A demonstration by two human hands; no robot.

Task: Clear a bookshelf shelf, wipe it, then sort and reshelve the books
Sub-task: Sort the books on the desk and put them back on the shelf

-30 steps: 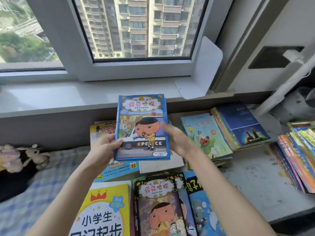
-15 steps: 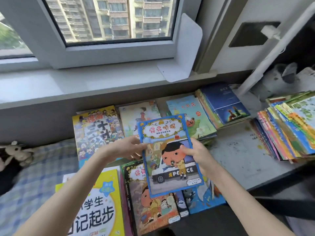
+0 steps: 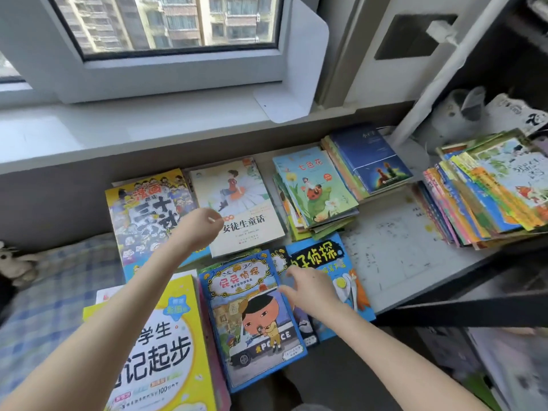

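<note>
A blue detective picture book with a police car on its cover lies flat on a pile at the near edge of the white desk. My right hand hovers at the book's right edge, fingers spread and relaxed, fingertips touching its cover. Higher up, my left hand hangs over the gap between a comic book and a white fairy-tale book, fingers loosely curled, holding nothing.
A yellow workbook lies at the near left. A blue cat-detective book sits right of the police book. More stacks: a flower book pile, dark blue books, a fanned pile at right. A white bookend stands on the windowsill.
Both hands lowered the blue police book from in front of the window onto the near pile and released it. My left hand has moved up and away.
</note>
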